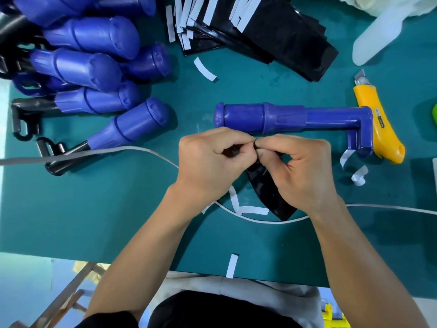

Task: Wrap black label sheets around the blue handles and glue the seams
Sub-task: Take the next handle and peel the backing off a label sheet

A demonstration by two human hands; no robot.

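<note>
Label sheet (pixel 272 197) pinched at its top by left hand (pixel 208 162) and right hand (pixel 300 171); blue handle (pixel 260 118) lies at their twelve o'clock.

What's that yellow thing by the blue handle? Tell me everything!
It is a yellow utility knife, plastic-looking, with a grey metal blade tip poking out at its far end and a small label on its side. It lies flat on the teal mat, on the right. The bent end of the lone blue handle overlaps its left edge.
</note>
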